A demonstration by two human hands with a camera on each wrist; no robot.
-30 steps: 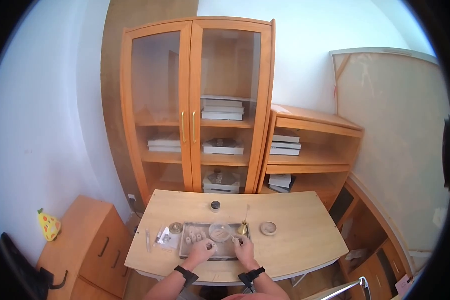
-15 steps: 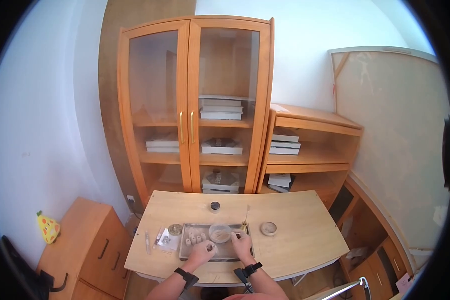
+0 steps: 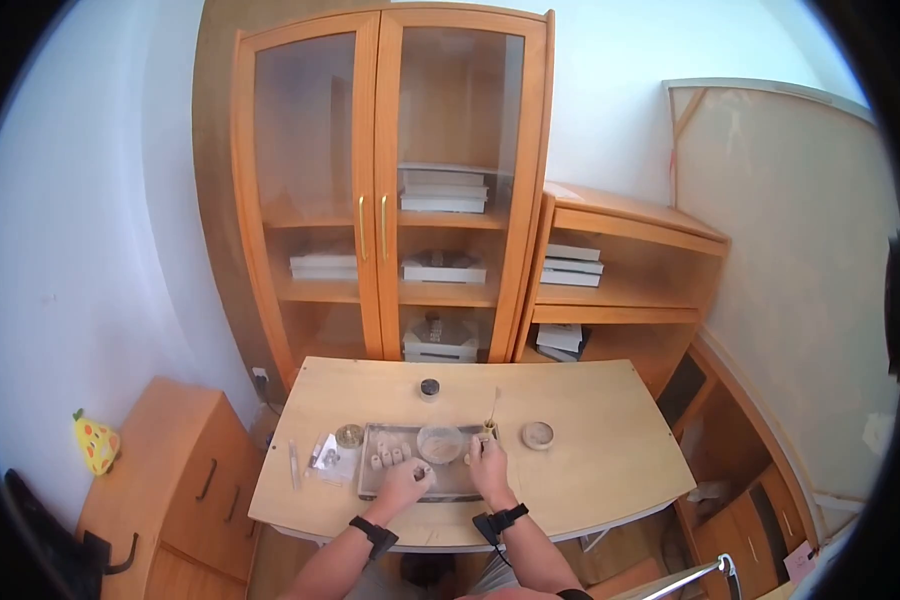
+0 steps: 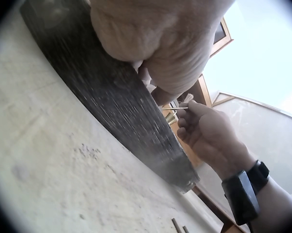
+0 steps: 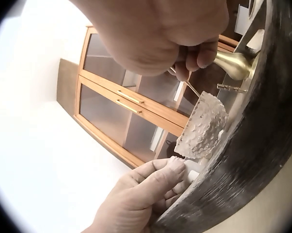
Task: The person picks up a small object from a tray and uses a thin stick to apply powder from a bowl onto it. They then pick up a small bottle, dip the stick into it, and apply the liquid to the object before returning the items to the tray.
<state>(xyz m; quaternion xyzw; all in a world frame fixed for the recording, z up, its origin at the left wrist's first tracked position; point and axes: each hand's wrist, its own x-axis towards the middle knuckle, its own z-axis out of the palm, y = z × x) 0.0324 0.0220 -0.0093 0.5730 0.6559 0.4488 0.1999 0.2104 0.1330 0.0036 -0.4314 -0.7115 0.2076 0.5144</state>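
Note:
My left hand (image 3: 407,484) is over the near part of a dark-edged tray (image 3: 450,497), thumb and fingers pinched round a small pale piece mostly hidden by the fingertips. A thin metal rod (image 4: 176,108) is gripped in my right hand (image 3: 487,467), beside the tray's right end. In the right wrist view its shaft slants down toward a clear bowl (image 5: 204,127) with a bumpy wall. Pale powder shows inside that bowl (image 3: 440,444) in the head view. Left of it stand several small pale cylinders (image 3: 390,456). A brass vase (image 5: 233,65) stands just past my right hand.
A round dish of powder (image 3: 538,435) lies to the right on the table, and a small dark-lidded jar (image 3: 429,388) at the back. Left of the tray are a round brass-coloured container (image 3: 349,436), a small clear packet (image 3: 332,458) and a thin stick (image 3: 294,466). Glass-door cabinets (image 3: 390,200) rise behind.
My right hand first shifts closer to the bowl's right side, then slightly back right toward the vase. The left hand stays pinched over the tray. The head view has tilted down a little.

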